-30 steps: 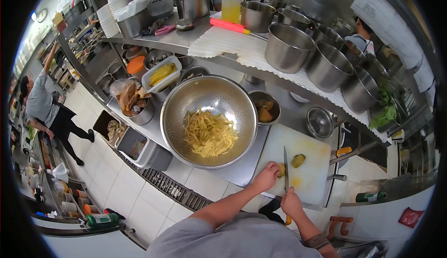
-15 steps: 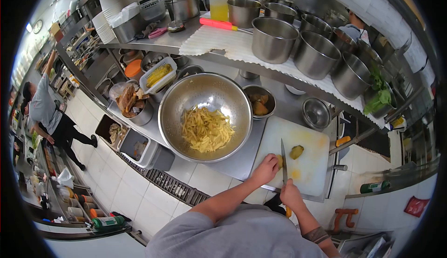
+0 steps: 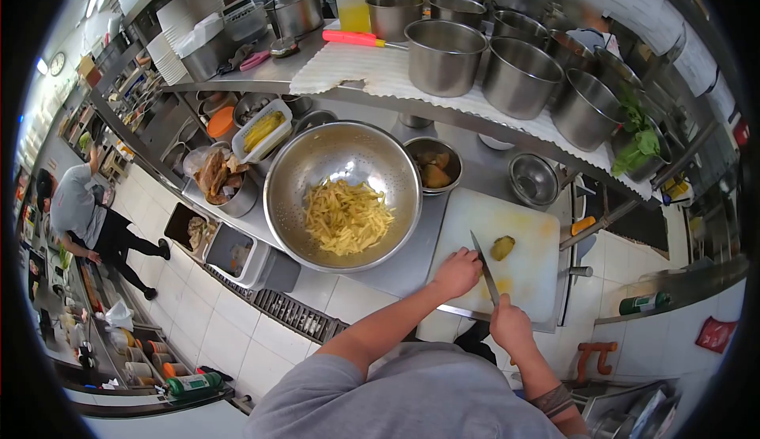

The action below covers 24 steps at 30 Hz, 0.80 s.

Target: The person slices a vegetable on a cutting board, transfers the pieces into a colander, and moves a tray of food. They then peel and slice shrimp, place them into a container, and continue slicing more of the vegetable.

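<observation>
On the white cutting board [image 3: 538, 281], my left hand [image 3: 459, 273] rests with fingers curled down beside the knife blade; whatever lies under the fingers is hidden. My right hand [image 3: 511, 331] is wrapped round the handle of a kitchen knife [image 3: 485, 269], its tip pointing away and slightly left. A dark yellow-green vegetable piece [image 3: 502, 247] lies on the board just right of the blade. Left of the board, a large perforated steel bowl [image 3: 289, 178] holds a heap of pale yellow shreds [image 3: 348, 217]. Behind the board stands a smaller bowl [image 3: 412, 152] with brownish-yellow chunks [image 3: 435, 174].
A small steel bowl [image 3: 533, 179] sits behind the board. Overhead runs a shelf [image 3: 348, 79] with several steel pots [image 3: 447, 59]. Bins [image 3: 237, 253] stand below the counter at left. One person [image 3: 79, 201] is at far left; others are behind the shelf.
The knife tip has swung left and the right hand has moved slightly right. A yellow piece that showed at my left fingertips is now covered. The person at left has lowered a raised arm.
</observation>
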Each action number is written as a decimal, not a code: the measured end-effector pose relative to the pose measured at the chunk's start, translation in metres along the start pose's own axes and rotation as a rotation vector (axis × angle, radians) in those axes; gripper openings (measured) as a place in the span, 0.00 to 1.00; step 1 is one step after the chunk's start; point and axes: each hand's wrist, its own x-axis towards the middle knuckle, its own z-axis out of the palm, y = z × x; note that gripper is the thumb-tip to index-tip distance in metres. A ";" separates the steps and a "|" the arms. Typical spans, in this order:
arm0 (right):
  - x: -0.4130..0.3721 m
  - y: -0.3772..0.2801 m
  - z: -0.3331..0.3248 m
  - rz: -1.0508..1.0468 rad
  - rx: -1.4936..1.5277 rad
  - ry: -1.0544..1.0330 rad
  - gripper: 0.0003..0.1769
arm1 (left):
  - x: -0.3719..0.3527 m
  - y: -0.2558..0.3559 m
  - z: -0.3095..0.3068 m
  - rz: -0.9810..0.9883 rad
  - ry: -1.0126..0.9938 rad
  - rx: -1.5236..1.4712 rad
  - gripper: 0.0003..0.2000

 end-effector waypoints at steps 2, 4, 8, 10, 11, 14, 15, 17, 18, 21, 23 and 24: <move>-0.001 0.000 -0.004 0.015 -0.020 -0.059 0.14 | 0.001 -0.001 -0.002 0.022 -0.014 -0.035 0.10; -0.004 -0.003 -0.010 0.021 -0.022 -0.077 0.14 | 0.001 -0.001 -0.003 0.007 -0.021 -0.055 0.10; -0.006 -0.004 -0.012 0.035 -0.040 -0.117 0.15 | 0.000 -0.004 0.002 -0.008 -0.009 -0.117 0.10; -0.006 -0.007 -0.015 0.038 -0.036 -0.131 0.14 | 0.000 -0.004 0.001 -0.011 -0.023 -0.117 0.10; -0.006 -0.008 -0.016 0.038 -0.033 -0.141 0.14 | 0.001 -0.004 0.001 -0.013 -0.032 -0.115 0.09; -0.003 -0.007 -0.018 0.027 -0.058 -0.168 0.15 | 0.001 -0.005 0.000 -0.002 -0.028 -0.130 0.09; -0.003 -0.008 -0.020 0.026 -0.058 -0.168 0.15 | 0.001 -0.005 -0.001 -0.003 -0.028 -0.129 0.09; -0.001 -0.009 -0.025 0.033 -0.095 -0.221 0.16 | 0.002 -0.008 0.001 0.053 0.019 -0.121 0.08; 0.003 -0.009 -0.025 0.042 -0.090 -0.232 0.16 | 0.004 -0.011 0.003 0.061 0.000 -0.091 0.07; 0.004 -0.002 -0.023 0.071 -0.068 -0.273 0.17 | 0.011 -0.033 0.031 0.201 0.050 -0.066 0.07; -0.005 -0.002 -0.019 0.029 -0.004 -0.230 0.14 | 0.014 -0.039 0.032 0.341 -0.062 0.038 0.09; -0.004 -0.001 -0.007 0.056 0.006 -0.198 0.12 | 0.010 -0.026 0.019 0.184 -0.061 -0.052 0.10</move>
